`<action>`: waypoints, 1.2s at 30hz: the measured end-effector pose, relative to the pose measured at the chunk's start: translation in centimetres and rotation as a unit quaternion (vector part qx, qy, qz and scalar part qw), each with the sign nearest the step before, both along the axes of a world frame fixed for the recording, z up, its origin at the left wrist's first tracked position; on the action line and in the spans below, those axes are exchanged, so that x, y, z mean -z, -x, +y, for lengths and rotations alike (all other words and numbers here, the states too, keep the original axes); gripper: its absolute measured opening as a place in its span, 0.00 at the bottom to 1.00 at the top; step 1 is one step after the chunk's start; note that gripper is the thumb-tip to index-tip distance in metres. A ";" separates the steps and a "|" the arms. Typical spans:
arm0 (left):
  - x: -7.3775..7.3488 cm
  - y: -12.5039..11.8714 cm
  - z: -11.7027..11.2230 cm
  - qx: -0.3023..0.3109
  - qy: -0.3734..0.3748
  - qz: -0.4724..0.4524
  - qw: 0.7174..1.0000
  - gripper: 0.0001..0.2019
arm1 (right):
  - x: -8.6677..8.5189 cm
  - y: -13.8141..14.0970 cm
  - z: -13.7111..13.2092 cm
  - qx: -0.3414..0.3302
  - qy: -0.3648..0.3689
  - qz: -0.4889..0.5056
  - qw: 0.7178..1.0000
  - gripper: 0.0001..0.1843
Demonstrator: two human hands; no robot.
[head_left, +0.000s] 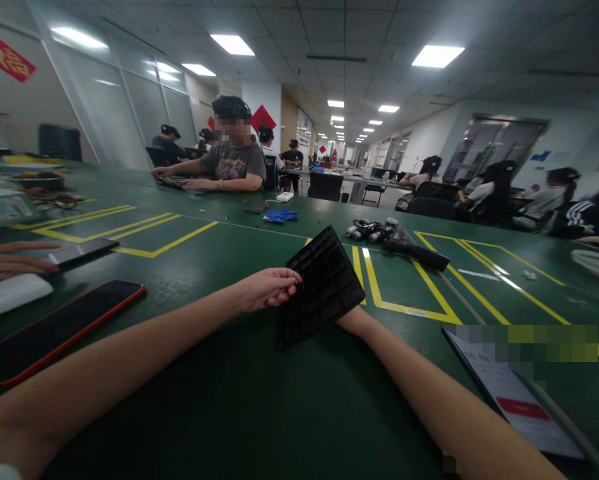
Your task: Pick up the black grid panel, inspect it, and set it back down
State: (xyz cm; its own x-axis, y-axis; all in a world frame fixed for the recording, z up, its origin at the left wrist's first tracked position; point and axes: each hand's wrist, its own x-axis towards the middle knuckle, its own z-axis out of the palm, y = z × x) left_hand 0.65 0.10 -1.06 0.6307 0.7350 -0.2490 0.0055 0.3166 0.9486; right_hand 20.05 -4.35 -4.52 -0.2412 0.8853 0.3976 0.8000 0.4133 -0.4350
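A black tray with a grid of compartments (324,280) is tilted up above the table in front of me. My right hand (355,320) holds it from behind on its right side; the fingers of that hand are hidden by the tray. At the tray's left edge, my left hand (268,288) is closed in a pinch. A tiny shiny piece (296,281) shows at its fingertips, too small to name. What lies inside the dark compartments cannot be made out.
On the green table (219,413) lie a phone with an orange edge (64,327), a tablet (514,393), blue gloves (280,216) and a bundle of black cabled devices (374,230). Another person's hand (16,260) rests at the left. A person (234,157) works across the table.
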 end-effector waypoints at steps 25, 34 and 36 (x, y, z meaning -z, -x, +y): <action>1.4 -1.4 -0.6 -0.065 -0.272 0.126 0.952 0.07 | 2.0 -0.8 1.6 -0.086 -0.099 -0.004 0.991 0.21; 1.0 -1.4 -0.5 -0.098 -0.467 0.258 0.840 0.11 | 2.5 -1.0 1.6 -0.057 -0.088 0.022 0.994 0.24; 0.8 -1.2 -0.4 -0.079 -0.495 0.269 0.822 0.08 | 2.3 -1.1 1.4 -0.057 -0.079 0.035 0.995 0.27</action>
State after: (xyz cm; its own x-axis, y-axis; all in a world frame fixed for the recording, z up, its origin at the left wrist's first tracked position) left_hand 1.88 -0.32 -1.85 0.5026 0.8075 0.3089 0.5424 -0.5727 0.6147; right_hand 21.13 -2.91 -6.79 -0.3023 0.7789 0.5494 0.7141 0.5669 -0.4107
